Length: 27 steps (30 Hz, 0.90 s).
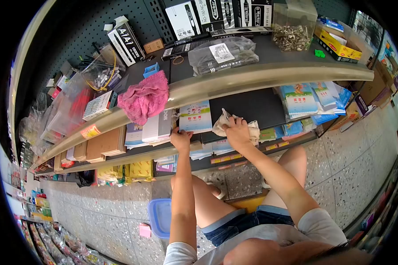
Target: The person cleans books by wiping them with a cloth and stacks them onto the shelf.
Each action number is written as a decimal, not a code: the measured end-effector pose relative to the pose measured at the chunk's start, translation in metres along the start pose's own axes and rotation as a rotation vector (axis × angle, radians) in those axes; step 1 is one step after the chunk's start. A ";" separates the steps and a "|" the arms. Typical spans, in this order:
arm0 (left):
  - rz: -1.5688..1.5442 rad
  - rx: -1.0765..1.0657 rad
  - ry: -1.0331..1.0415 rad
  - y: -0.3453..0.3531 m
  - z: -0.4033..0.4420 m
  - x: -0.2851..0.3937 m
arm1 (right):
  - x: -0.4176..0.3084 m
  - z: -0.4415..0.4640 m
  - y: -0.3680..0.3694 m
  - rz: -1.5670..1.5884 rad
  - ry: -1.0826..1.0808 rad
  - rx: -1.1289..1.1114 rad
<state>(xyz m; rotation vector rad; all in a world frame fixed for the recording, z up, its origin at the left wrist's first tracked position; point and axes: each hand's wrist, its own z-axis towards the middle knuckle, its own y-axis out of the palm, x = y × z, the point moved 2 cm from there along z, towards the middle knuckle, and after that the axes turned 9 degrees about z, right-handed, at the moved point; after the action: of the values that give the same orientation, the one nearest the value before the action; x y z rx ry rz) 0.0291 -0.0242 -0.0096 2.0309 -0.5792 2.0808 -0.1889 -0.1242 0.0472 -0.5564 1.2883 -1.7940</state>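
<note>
My right hand [239, 131] presses a crumpled off-white cloth [221, 125] onto the dark lower shelf [256, 106], fingers bent over it. My left hand [180, 138] is at the shelf's front edge, its fingers curled at the near left corner of a blue-and-white exercise book [196, 117]. Part of those fingers is hidden. Left of that hand lies a stack of white notebooks [156, 128]. A pink cloth [145, 98] hangs over the upper shelf's front rail, above and left of my left hand.
The upper shelf rail [269, 78] curves above both hands. On that shelf are a bagged bundle [223, 55], a tub of metal clips [292, 37] and marker boxes [212, 15]. More exercise books [300, 99] lie at right. A blue basin [160, 216] stands on the floor.
</note>
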 end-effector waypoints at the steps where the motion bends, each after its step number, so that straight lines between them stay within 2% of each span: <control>1: 0.020 0.007 0.018 0.000 0.001 -0.001 | 0.000 0.001 0.000 -0.001 -0.008 0.019; 4: 0.200 -0.013 0.104 -0.002 0.004 -0.003 | 0.001 0.004 0.001 0.007 -0.021 0.062; 7: 0.134 0.046 0.096 0.000 0.000 -0.001 | 0.002 0.009 0.002 0.001 -0.013 0.008; 10: 0.246 0.040 0.151 -0.002 -0.004 0.007 | 0.002 0.012 0.003 0.000 0.012 -0.030; 13: 0.315 -0.083 0.118 -0.004 -0.008 0.016 | 0.003 0.012 0.004 0.000 0.024 -0.038; 19: 0.473 -0.113 0.152 -0.005 -0.010 0.024 | 0.004 0.012 0.007 0.009 0.030 -0.057; 22: 0.364 -0.044 0.114 -0.002 -0.004 0.012 | 0.004 0.012 0.008 0.003 0.030 -0.048; 25: 0.611 -0.030 0.183 -0.003 -0.001 0.014 | 0.007 0.007 0.011 0.012 0.014 -0.018; 27: 0.637 -0.053 0.201 -0.004 -0.001 0.013 | 0.007 0.005 0.015 0.022 0.003 0.022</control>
<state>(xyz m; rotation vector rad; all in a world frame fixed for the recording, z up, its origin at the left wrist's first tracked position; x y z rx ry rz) 0.0291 -0.0224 0.0043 1.7186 -1.3642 2.5163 -0.1834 -0.1344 0.0341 -0.5253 1.2707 -1.7896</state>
